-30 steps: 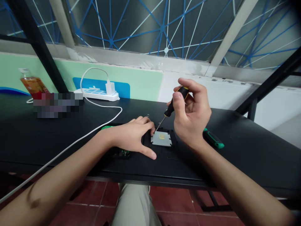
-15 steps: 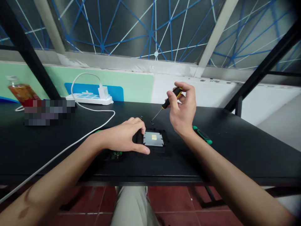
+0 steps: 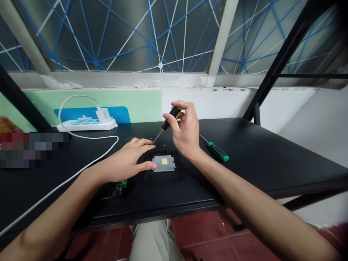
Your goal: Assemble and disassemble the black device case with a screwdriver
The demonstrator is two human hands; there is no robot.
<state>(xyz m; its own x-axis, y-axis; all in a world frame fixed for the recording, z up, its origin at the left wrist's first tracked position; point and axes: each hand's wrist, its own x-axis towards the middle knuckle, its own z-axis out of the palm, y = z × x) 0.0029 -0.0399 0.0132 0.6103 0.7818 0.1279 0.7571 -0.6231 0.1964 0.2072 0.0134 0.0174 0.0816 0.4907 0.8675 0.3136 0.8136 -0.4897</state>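
My right hand (image 3: 187, 130) grips a black-and-yellow screwdriver (image 3: 174, 116), its shaft slanting down to the left. My left hand (image 3: 136, 159) is open with fingers stretched out; its fingertips are by the screwdriver tip, and I cannot tell whether they touch. The left thumb lies at the left edge of a silver metal plate (image 3: 169, 167) with a pale yellow square pad (image 3: 164, 161). The plate sits in a black casing (image 3: 178, 159) that blends into the table. A small screw (image 3: 163, 145) lies just behind the casing. Below my left wrist, a green circuit board (image 3: 121, 185) is partly hidden.
A green-and-black screwdriver (image 3: 219, 151) lies right of my right hand. At the back left stands a white power strip (image 3: 89, 125) with a plugged-in charger (image 3: 103, 115). Its white cable (image 3: 81, 168) runs under my left arm's side toward the front. Black frame posts (image 3: 265, 87) rise behind.
The view has swung right. My left hand's fingers have moved from the casing's edge to the screwdriver tip. My right hand has brought the screwdriver left, away from the nearer screw.
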